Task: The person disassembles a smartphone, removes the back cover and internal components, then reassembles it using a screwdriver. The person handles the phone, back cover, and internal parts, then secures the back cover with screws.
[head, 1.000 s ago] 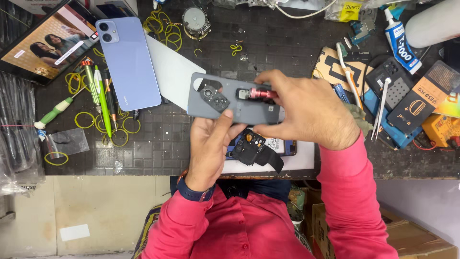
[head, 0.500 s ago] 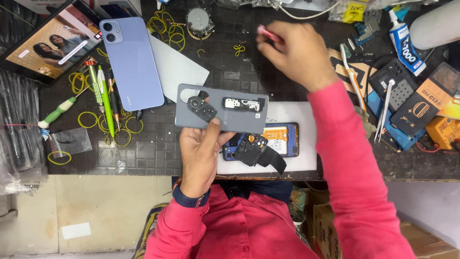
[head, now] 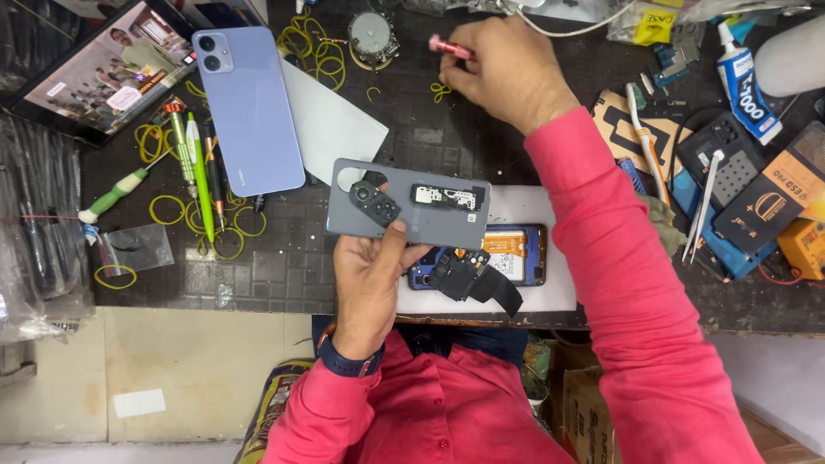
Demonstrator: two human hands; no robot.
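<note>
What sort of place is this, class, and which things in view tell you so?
Most likely a phone repair bench: an opened phone lies on the dark worktable, the left hand holds a grey back cover, and screwdrivers lie nearby.

left hand [head: 371,273]: palm up, gripping | right hand [head: 507,73]: extended forward, fingers closed

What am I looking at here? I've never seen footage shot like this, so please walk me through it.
A camera worn on a person's head looks down at their own two hands over a cluttered dark workbench. The left hand holds a grey phone back cover with small black parts lying on it. The right hand reaches to the far side of the bench, gripping a small pink tool. Below the cover lies an opened phone on a white pad. A lilac phone, yellow rubber bands and green-handled tools lie to the left.
</note>
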